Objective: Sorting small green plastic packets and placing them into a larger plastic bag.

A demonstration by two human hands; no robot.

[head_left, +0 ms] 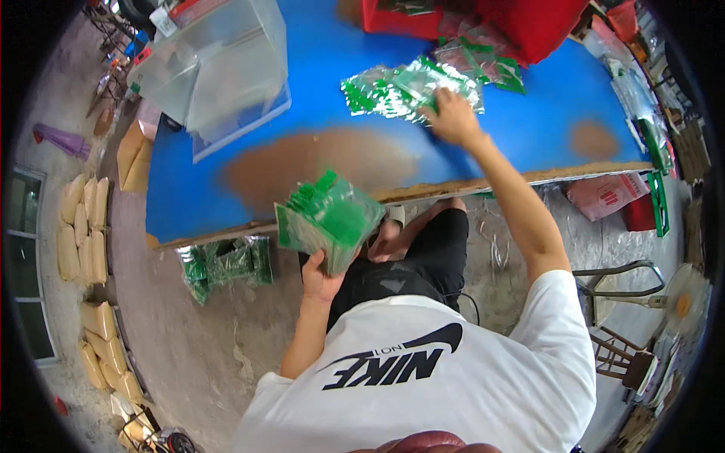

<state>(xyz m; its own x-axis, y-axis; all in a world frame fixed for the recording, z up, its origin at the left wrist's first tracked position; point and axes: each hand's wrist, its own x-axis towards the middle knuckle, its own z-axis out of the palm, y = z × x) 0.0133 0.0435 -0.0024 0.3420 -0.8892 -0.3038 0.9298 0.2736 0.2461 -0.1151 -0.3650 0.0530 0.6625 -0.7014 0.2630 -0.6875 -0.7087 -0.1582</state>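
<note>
My left hand (325, 281) is closed around a thick stack of flat clear-and-green plastic packets (340, 223), held in front of the table's near edge. The stack fans out unevenly at its top. Over the blue tabletop (325, 136), my right hand (455, 119) is stretched out to a loose spread of shiny packets (381, 90) of the same kind. Its bent fingers and thumb are on a packet at the spread's near side; the fingertips are slightly blurred.
A clear plastic bin (238, 90) stands at the table's far left. Behind the spread are a red container (400, 21) and red sheeting (540, 26). Bundled green packets (229, 260) lie below the table's left edge. A fan (683, 304) and wooden stool (630, 366) stand at right.
</note>
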